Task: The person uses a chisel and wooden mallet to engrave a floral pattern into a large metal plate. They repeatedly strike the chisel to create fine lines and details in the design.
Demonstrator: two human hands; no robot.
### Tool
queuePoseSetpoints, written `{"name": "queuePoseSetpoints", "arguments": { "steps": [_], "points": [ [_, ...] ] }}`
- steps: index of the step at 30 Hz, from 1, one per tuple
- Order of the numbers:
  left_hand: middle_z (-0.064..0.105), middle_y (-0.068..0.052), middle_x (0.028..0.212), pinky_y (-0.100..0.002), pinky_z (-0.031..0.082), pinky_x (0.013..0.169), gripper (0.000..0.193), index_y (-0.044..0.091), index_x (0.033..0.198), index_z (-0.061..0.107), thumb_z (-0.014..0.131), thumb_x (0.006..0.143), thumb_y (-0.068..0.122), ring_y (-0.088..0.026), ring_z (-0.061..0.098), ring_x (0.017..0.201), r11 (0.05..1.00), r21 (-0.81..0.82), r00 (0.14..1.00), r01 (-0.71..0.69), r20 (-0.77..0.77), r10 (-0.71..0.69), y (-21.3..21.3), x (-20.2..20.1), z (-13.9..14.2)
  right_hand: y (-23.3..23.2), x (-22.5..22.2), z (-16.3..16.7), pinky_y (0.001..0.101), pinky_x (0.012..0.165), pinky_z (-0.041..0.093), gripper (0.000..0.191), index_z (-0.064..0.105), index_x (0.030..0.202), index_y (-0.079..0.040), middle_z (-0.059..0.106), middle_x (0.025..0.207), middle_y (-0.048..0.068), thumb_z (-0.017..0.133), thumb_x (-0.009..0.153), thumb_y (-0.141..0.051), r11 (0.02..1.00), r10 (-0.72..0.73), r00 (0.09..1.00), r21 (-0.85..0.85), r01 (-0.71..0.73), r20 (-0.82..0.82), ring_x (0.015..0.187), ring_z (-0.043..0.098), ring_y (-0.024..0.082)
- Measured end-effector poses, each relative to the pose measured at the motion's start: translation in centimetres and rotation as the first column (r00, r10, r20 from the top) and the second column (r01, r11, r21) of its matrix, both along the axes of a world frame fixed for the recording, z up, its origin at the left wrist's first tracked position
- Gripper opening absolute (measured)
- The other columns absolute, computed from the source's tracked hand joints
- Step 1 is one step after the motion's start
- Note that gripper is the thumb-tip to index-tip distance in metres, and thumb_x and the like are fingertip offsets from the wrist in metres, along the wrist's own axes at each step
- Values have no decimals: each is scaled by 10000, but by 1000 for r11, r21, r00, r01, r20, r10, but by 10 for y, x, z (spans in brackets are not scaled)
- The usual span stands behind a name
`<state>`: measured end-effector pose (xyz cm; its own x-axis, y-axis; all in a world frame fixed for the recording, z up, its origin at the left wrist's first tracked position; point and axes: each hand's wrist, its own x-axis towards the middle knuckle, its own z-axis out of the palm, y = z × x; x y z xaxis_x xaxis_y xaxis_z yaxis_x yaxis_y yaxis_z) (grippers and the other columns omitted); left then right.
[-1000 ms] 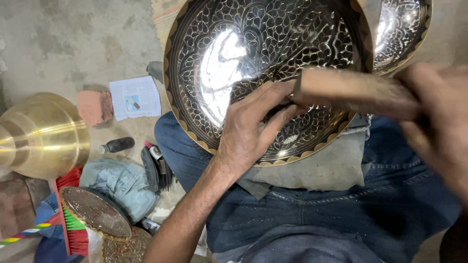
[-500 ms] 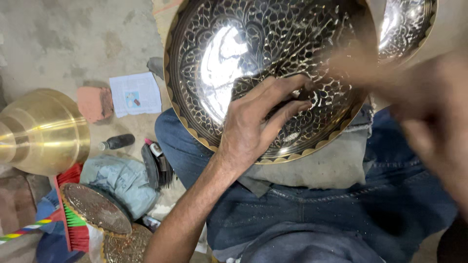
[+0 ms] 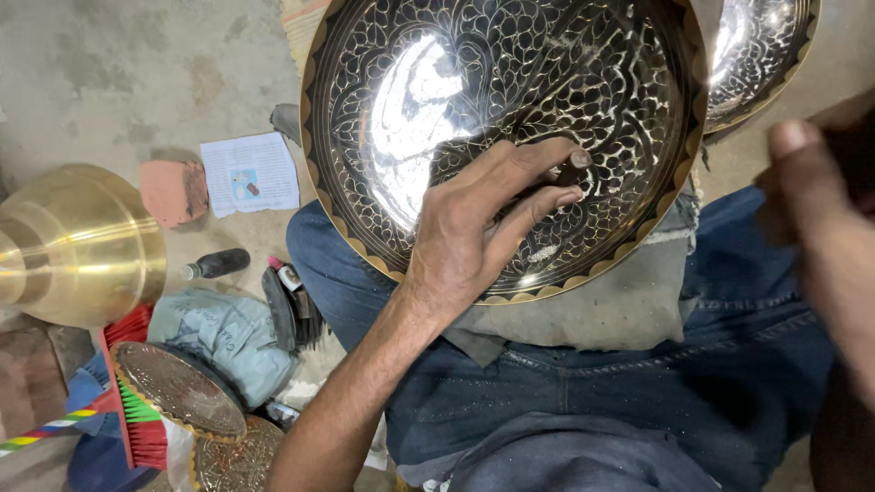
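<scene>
Two bare hands are seen, with no gloves, rings or watch. The left hand (image 3: 474, 232) is in sharp view; the left forearm (image 3: 351, 401) is uncovered along its whole visible length, and no sleeve is seen. Short nails are noted on the left fingers (image 3: 556, 196). The right hand (image 3: 820, 219) is blurred; one pale nail can be made out, nothing finer. Blue denim trousers (image 3: 620, 401) are worn, with visible seams, a stitched pocket edge and a dusting of fine pale specks across the lap.
</scene>
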<state>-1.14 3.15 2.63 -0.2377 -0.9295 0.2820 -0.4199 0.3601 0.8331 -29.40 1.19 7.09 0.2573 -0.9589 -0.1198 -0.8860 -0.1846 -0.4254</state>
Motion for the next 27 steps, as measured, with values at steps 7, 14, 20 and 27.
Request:
{"name": "queuePoseSetpoints", "arguments": {
  "steps": [7,14,20,27],
  "points": [
    [725,-6,1127,-216,684,781,342,159,1380,614,712,1056,209,-89,753,934,999,34,1000,-4,17,3,2,2,3,2,-3,-3,372,857,592,444,552,1316,-13,665,1052,136,704,899,-30,999,29,997,41,-26,-68,937,683,242],
    [732,-8,1134,-211,657,704,372,163,1379,623,723,1026,223,-78,720,857,999,38,998,6,65,-8,-1,2,2,6,-14,-18,366,879,599,457,562,1321,-38,663,1018,109,716,891,-53,983,131,930,170,-75,-342,927,679,227],
    [711,10,1105,-189,669,722,362,171,1398,606,700,1054,227,-63,721,879,1000,-7,997,9,76,-9,-3,3,-3,10,-18,-21,418,875,591,499,520,1361,32,660,1107,195,658,883,78,997,63,998,37,-64,25,970,708,289],
    [693,20,1052,-174,648,698,393,188,1406,601,725,1036,232,-58,701,865,1000,-18,996,4,86,-2,-1,0,-9,6,8,8,372,861,602,430,524,1301,-16,678,1021,142,700,909,6,991,3,983,131,22,-182,894,719,247]
  ]
}}
